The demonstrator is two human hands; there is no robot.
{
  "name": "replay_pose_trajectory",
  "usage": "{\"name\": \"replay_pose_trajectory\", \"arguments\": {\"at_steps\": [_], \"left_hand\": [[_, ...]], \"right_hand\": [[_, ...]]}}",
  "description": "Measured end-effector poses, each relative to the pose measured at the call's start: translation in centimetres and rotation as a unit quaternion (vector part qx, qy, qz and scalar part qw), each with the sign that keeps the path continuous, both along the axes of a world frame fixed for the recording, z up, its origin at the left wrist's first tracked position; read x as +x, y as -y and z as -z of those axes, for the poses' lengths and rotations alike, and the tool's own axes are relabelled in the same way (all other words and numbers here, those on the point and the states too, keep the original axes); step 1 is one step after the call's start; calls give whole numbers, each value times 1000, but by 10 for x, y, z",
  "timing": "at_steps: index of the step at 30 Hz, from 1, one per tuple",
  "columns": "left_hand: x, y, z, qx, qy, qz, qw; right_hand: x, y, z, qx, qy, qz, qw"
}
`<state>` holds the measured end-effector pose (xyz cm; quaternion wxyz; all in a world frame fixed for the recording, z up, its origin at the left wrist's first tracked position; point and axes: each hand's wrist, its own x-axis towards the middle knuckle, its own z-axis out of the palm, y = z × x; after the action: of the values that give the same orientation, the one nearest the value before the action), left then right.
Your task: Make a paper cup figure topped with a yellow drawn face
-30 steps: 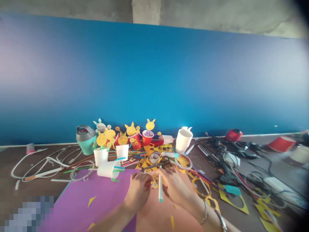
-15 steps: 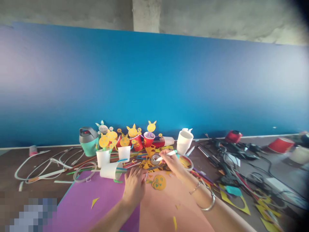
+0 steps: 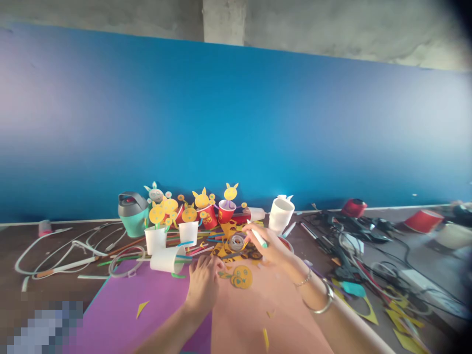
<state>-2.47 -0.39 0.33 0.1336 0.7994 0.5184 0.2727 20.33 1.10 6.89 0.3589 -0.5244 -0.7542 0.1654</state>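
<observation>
My right hand [image 3: 269, 246] is raised over the far edge of the orange paper. It grips a white marker [image 3: 256, 231] with a green end, slanting down to the right. Close to the orange sheet [image 3: 254, 309], my left hand [image 3: 202, 280] stays low with bent fingers. Whatever may be between its thumb and fingertips is too small to make out. Just right of it lies a small stack of round yellow paper cutouts [image 3: 242, 277] with drawn faces. A roll of clear tape [image 3: 236, 242] lies beyond, among yellow paper scraps [image 3: 228, 231].
Purple paper [image 3: 155, 309] lies left, with a tipped white cup [image 3: 165, 259] at its far edge. Cups with yellow paper animal faces [image 3: 201, 198] stand behind, beside a teal bottle [image 3: 134, 216]. A tall white cup [image 3: 280, 215] stands right of centre. Black cables [image 3: 387, 246] tangle at right.
My right hand has turned the marker, so its green end now points down to the right instead of up. My left hand is almost unmoved. The view has shifted slightly.
</observation>
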Motion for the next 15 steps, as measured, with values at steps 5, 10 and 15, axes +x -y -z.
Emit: {"name": "replay_pose_trajectory", "arguments": {"at_steps": [5, 10, 15], "left_hand": [[2, 1, -1, 26, 20, 49, 998], [3, 17, -9, 226, 42, 319, 919], [6, 36, -21, 361, -19, 407, 839]], "right_hand": [[13, 1, 5, -17, 32, -2, 999], [-13, 9, 11, -10, 9, -36, 999], [-52, 14, 22, -45, -27, -136, 989]]}}
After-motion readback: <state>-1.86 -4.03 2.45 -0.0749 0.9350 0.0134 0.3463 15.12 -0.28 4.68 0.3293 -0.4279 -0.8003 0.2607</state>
